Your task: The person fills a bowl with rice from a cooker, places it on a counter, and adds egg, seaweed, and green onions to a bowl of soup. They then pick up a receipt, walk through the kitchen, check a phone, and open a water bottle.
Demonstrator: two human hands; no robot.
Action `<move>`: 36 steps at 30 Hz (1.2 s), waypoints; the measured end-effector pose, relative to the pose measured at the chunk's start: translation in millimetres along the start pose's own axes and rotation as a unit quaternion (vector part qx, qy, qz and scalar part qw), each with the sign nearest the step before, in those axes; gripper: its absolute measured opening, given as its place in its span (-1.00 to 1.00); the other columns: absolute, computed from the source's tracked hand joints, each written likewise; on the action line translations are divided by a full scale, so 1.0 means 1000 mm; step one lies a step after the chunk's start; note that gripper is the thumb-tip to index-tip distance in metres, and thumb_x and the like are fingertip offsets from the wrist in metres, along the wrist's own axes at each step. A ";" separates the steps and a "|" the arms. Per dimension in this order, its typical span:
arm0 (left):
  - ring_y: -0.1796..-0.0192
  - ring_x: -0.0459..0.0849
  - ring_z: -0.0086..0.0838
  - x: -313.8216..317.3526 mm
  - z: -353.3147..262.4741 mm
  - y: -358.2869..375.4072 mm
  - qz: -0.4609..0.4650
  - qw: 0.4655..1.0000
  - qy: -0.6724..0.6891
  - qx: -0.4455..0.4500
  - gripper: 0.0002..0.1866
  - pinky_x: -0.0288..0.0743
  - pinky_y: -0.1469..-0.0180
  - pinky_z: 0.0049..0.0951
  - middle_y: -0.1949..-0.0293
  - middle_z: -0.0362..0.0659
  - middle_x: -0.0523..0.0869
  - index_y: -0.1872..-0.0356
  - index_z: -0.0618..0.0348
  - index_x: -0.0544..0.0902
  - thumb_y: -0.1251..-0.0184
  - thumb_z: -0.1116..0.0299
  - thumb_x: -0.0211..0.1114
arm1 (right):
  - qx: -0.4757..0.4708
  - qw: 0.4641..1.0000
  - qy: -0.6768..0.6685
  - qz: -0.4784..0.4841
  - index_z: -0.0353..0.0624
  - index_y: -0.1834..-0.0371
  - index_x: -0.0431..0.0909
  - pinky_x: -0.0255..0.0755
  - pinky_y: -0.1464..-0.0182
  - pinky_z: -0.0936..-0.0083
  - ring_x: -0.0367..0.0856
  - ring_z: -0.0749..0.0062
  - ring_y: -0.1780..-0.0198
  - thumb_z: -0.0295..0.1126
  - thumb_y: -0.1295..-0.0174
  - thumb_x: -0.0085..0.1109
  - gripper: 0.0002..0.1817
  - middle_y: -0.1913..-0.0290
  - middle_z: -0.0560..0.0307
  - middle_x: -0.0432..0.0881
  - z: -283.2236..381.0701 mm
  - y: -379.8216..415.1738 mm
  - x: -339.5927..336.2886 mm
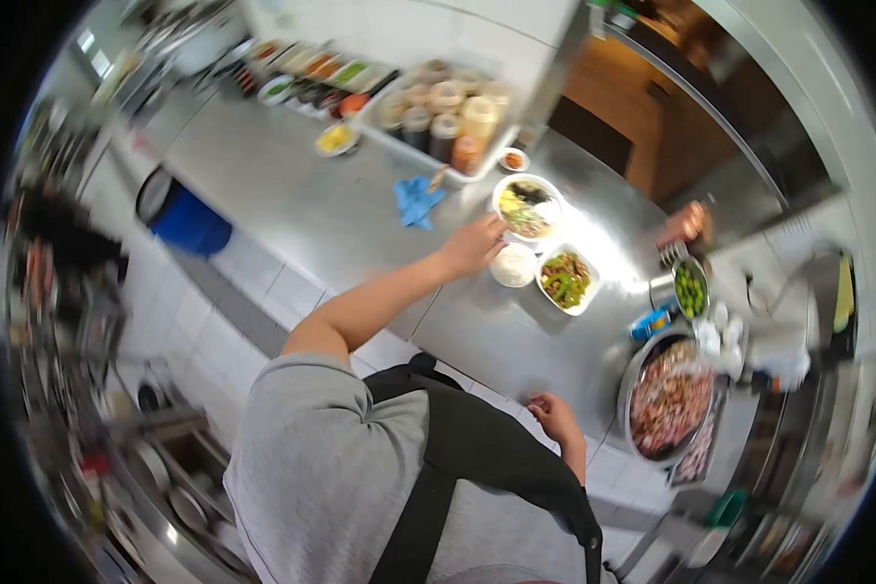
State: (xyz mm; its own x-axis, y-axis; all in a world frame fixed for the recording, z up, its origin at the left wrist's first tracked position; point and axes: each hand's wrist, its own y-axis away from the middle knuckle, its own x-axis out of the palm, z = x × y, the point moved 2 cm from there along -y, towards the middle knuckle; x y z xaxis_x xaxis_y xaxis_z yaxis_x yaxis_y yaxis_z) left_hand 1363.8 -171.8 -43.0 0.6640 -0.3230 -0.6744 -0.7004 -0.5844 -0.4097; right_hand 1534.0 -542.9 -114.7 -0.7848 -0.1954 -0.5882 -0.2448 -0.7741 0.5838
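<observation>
My left hand [472, 245] reaches over the steel counter, fingers bent and closed at the near rim of a round white bowl [528, 206]. Dark shreds, something yellow and something white lie in that bowl. Just below my fingers is a small bowl of white rice [513, 265]. Beside the rice stands a square white dish of green and brown stir-fry [565, 279]. My right hand [555, 419] hangs by the counter's near edge, fingers loosely curled and somewhat apart, with nothing visible in it. Blur softens both hands.
A bin of sauce bottles [443, 117] and a blue cloth [419, 201] are on the left part of the counter [282, 185]. A large pot of sliced meat [670, 399], a blue can [652, 324] and a container of green pieces [691, 289] stand right. A blue bin [185, 214] sits left.
</observation>
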 end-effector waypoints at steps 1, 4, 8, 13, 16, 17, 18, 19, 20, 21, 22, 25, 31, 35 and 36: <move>0.20 0.65 -0.11 -0.010 -0.001 0.042 -0.027 0.995 0.062 -0.072 -0.81 0.52 0.16 -0.16 0.20 -0.03 0.57 0.08 0.15 0.60 -0.36 0.36 0.29 | -0.025 0.999 0.046 0.006 -0.23 -0.01 0.66 0.53 0.20 0.36 0.68 0.33 0.35 -0.30 -0.33 0.30 -0.72 0.31 0.03 0.75 0.000 -0.007 -0.004; 0.39 0.56 -0.09 -0.021 -0.004 0.193 -0.131 0.973 0.023 -0.188 -0.87 0.41 0.32 -0.17 0.45 -0.04 0.56 0.25 0.13 0.56 -0.43 0.31 0.27 | -0.113 0.988 0.097 0.049 -0.18 0.07 0.70 0.52 0.19 0.35 0.68 0.29 0.34 -0.33 -0.28 0.30 -0.77 0.34 0.00 0.74 -0.002 -0.025 -0.010; 0.27 0.70 0.03 0.000 0.005 0.448 0.045 0.895 -0.087 -0.435 -0.77 0.56 0.19 -0.01 0.41 0.04 0.71 0.10 0.06 0.57 -0.45 0.14 0.20 | -0.145 0.959 0.163 0.182 -0.21 0.15 0.70 0.56 0.06 0.20 0.72 -0.05 0.15 -0.28 -0.26 0.29 -0.76 0.24 -0.18 0.74 0.019 -0.062 0.007; 0.07 0.72 -0.06 -0.012 -0.025 0.787 0.165 0.563 0.018 -0.810 -0.59 0.59 0.03 -0.07 0.09 0.09 0.75 -0.08 0.12 0.62 -0.31 0.11 0.33 | -0.319 0.905 0.214 0.183 -0.20 0.16 0.68 0.52 0.14 0.16 0.70 -0.06 0.20 -0.30 -0.22 0.25 -0.77 0.31 -0.11 0.72 0.167 -0.079 0.060; 0.14 0.73 -0.16 -0.022 -0.065 0.830 -0.198 0.324 0.289 -0.879 -0.62 0.61 0.11 -0.14 0.13 0.05 0.75 -0.06 0.10 0.61 -0.36 0.10 0.32 | -0.378 0.880 0.192 0.213 -0.22 0.04 0.60 0.49 -0.05 0.09 0.65 -0.11 -0.02 -0.32 -0.30 0.20 -0.74 0.10 -0.17 0.71 0.262 -0.064 0.104; 0.16 0.73 -0.19 -0.016 -0.058 0.827 -0.261 0.291 0.361 -0.847 -0.63 0.62 0.13 -0.16 0.15 0.04 0.76 -0.05 0.09 0.60 -0.38 0.10 0.31 | -0.375 0.881 0.195 0.211 -0.22 0.04 0.60 0.49 -0.05 0.09 0.65 -0.11 -0.02 -0.32 -0.30 0.20 -0.74 0.10 -0.17 0.71 0.289 -0.061 0.118; 0.19 0.73 -0.22 -0.013 -0.045 0.822 -0.281 0.283 0.417 -0.817 -0.64 0.63 0.16 -0.19 0.17 0.03 0.76 -0.04 0.08 0.60 -0.40 0.09 0.31 | -0.363 0.875 0.208 0.244 -0.23 0.04 0.61 0.49 -0.06 0.09 0.65 -0.11 -0.03 -0.33 -0.30 0.20 -0.75 0.08 -0.18 0.70 0.313 -0.060 0.137; 0.21 0.73 -0.25 -0.007 -0.026 0.813 -0.273 0.299 0.455 -0.793 -0.65 0.64 0.18 -0.21 0.18 0.01 0.76 -0.03 0.08 0.60 -0.41 0.09 0.31 | -0.351 0.868 0.217 0.277 -0.23 0.05 0.61 0.49 -0.07 0.09 0.64 -0.10 -0.05 -0.33 -0.31 0.19 -0.76 0.06 -0.18 0.70 0.330 -0.060 0.155; 0.23 0.73 -0.28 -0.008 -0.007 0.806 -0.233 0.339 0.454 -0.790 -0.66 0.64 0.21 -0.24 0.20 0.00 0.76 -0.03 0.07 0.59 -0.43 0.08 0.30 | -0.350 0.869 0.213 0.277 -0.23 0.05 0.61 0.49 -0.07 0.09 0.64 -0.10 -0.05 -0.33 -0.31 0.19 -0.76 0.06 -0.18 0.70 0.333 -0.070 0.179; 0.29 0.73 -0.30 -0.018 0.015 0.791 -0.147 0.423 0.407 -0.796 -0.63 0.63 0.27 -0.25 0.23 -0.02 0.76 -0.01 0.11 0.60 -0.39 0.07 0.33 | -0.379 0.846 0.252 0.278 -0.22 0.04 0.62 0.49 -0.08 0.10 0.64 -0.09 -0.06 -0.32 -0.30 0.21 -0.74 0.05 -0.17 0.70 0.329 -0.089 0.209; 0.34 0.73 -0.31 -0.029 0.036 0.776 -0.056 0.502 0.341 -0.793 -0.60 0.62 0.33 -0.27 0.27 -0.03 0.77 0.01 0.15 0.62 -0.35 0.05 0.37 | -0.406 0.820 0.293 0.277 -0.22 0.03 0.63 0.49 -0.09 0.11 0.64 -0.08 -0.07 -0.31 -0.28 0.23 -0.73 0.05 -0.17 0.71 0.330 -0.102 0.236; 0.43 0.72 -0.32 -0.039 0.108 0.771 0.061 0.626 0.241 -0.739 -0.55 0.59 0.44 -0.28 0.33 -0.05 0.77 0.05 0.22 0.64 -0.27 0.04 0.42 | -0.387 0.771 0.370 0.346 -0.21 0.02 0.64 0.50 -0.11 0.12 0.64 -0.08 -0.08 -0.30 -0.24 0.26 -0.70 0.02 -0.18 0.71 0.354 -0.111 0.289; 0.42 0.77 -0.32 -0.177 0.217 0.778 -0.013 0.586 0.253 -0.769 -0.51 0.63 0.44 -0.28 0.31 0.05 0.78 0.12 0.35 0.67 -0.35 -0.01 0.34 | -0.388 0.856 0.238 0.245 -0.21 0.04 0.66 0.51 -0.08 0.13 0.66 -0.11 -0.04 -0.31 -0.24 0.23 -0.72 0.04 -0.19 0.71 0.454 -0.166 0.327; 0.48 0.78 -0.29 -0.284 0.312 0.768 0.041 0.557 0.205 -0.804 -0.51 0.59 0.54 -0.35 0.37 0.06 0.79 0.20 0.36 0.69 -0.44 -0.01 0.27 | -0.385 0.915 0.117 0.034 -0.23 0.10 0.65 0.51 -0.01 0.07 0.66 -0.19 0.06 -0.38 -0.27 0.15 -0.78 0.16 -0.24 0.70 0.510 -0.222 0.304; 0.50 0.78 -0.30 -0.313 0.334 0.759 0.037 0.595 0.176 -0.784 -0.51 0.57 0.57 -0.36 0.43 0.04 0.79 0.28 0.36 0.71 -0.43 -0.01 0.27 | -0.387 0.913 0.132 0.012 -0.23 0.13 0.65 0.51 0.01 0.06 0.66 -0.20 0.08 -0.39 -0.28 0.13 -0.80 0.20 -0.24 0.70 0.518 -0.240 0.302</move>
State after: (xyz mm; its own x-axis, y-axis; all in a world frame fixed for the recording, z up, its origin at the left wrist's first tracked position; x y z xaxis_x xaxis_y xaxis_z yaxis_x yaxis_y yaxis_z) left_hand 537.1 -265.8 -347.6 0.8533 -0.3656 -0.3719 0.1902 -0.4458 0.8747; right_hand 1060.8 -103.9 -142.5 -0.5958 -0.2773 -0.7537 0.3265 -0.9411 0.0882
